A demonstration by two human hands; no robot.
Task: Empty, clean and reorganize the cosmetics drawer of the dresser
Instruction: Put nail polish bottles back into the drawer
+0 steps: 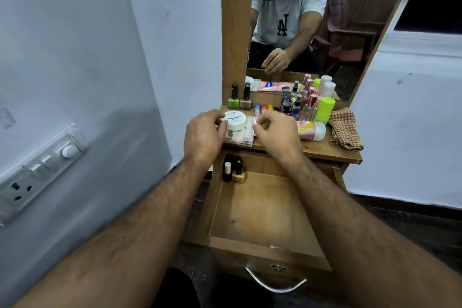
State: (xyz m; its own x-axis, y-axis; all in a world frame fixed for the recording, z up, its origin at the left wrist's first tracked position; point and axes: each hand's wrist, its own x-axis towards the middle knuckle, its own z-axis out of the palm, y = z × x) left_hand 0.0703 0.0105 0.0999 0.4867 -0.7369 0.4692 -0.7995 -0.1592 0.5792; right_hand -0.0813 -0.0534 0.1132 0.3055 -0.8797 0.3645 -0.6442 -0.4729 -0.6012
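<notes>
The wooden drawer (260, 210) stands pulled out below the dresser top (322, 150). In its far left corner stand a lipstick (227, 170) and a gold nail polish bottle (238, 174). On the dresser top a white round nail polish remover tub (236, 120) sits on a clear plastic box (240, 138). My left hand (203, 136) grips the tub and box from the left. My right hand (276, 132) pinches the box's right edge beside a pink shiny strip (253, 121).
Nail polish bottles (240, 99), small coloured tubes (263, 109), perfume bottles (307, 105), a green-capped bottle (324, 109) and a lying pink tube (312, 130) crowd the dresser top. A checkered cloth (345, 130) lies at its right. A mirror (312, 20) rises behind. Wall sockets (37, 172) sit left.
</notes>
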